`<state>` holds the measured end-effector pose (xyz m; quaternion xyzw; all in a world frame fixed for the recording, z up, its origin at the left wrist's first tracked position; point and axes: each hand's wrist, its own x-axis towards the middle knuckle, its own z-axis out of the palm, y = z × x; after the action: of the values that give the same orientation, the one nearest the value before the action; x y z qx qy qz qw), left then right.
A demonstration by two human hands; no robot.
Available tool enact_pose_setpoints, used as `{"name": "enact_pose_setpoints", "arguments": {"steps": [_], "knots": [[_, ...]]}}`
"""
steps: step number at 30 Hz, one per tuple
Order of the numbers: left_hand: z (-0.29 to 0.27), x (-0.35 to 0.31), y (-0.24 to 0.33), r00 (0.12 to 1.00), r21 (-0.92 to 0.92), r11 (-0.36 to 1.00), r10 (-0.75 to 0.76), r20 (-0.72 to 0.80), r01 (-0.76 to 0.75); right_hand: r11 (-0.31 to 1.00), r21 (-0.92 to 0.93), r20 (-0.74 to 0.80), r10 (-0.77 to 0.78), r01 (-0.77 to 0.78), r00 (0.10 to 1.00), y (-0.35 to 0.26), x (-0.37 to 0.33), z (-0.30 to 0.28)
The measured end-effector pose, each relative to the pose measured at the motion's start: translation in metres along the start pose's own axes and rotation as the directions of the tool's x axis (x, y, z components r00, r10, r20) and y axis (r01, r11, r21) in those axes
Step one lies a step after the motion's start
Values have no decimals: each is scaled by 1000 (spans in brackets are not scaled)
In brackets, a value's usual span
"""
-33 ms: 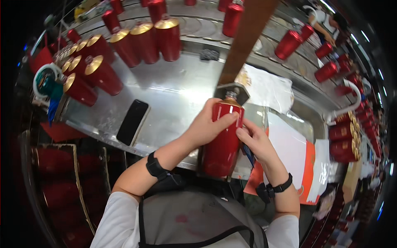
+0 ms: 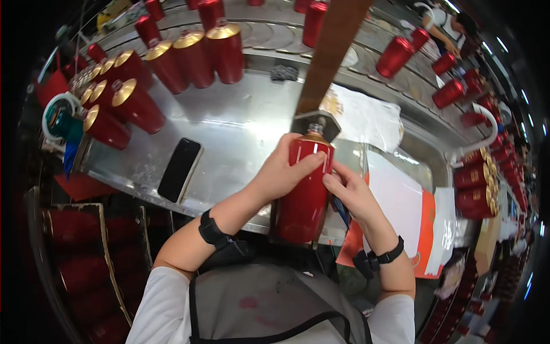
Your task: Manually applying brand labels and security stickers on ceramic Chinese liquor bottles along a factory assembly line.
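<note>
A glossy red bottle (image 2: 302, 209) with a gold shoulder and a clear threaded neck lies in front of me, its neck pointing away toward a grey angular metal plate (image 2: 329, 121). My left hand (image 2: 285, 172) is closed over its upper left side, thumb laid across the front. On the bottle's right side my right hand (image 2: 354, 192) has its fingers bent together, thumb and fingertips at the bottle's edge. A thin dark blue piece (image 2: 340, 211) shows beneath that hand; its kind is hidden.
A black phone (image 2: 180, 170) lies on the metal table (image 2: 229, 123). Red bottles (image 2: 224, 53) stand at the far left. A brown post (image 2: 333, 54) rises behind the plate. White cloth (image 2: 366, 117) and white-orange sheets (image 2: 395, 192) lie right. Another person (image 2: 444, 28) is beyond the conveyor.
The whole view has shifted slightly, so everything sits a little further left. Both hands keep the same hold at the red bottle.
</note>
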<state>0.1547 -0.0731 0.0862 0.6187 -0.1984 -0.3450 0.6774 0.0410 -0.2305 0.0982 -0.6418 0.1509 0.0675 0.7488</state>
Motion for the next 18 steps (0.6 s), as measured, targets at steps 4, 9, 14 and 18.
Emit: {"name": "enact_pose_setpoints", "arguments": {"steps": [4,9,14,18], "knots": [[1,7,-7,1000,-22,1000,12,-1,-12,999,20,-38,40,-39,998,1,-3,-2],[5,20,11,997,-55,998,-37,-65,34,1000,18,-152,9,-6,988,-4,10,3],[-1,26,42,969,-139,966,-196,149,217,996,-53,-211,54,-67,976,-44,4,11],[-6,18,58,950,-173,937,-285,131,305,986,-53,-150,151,-160,977,-53,16,1]]}}
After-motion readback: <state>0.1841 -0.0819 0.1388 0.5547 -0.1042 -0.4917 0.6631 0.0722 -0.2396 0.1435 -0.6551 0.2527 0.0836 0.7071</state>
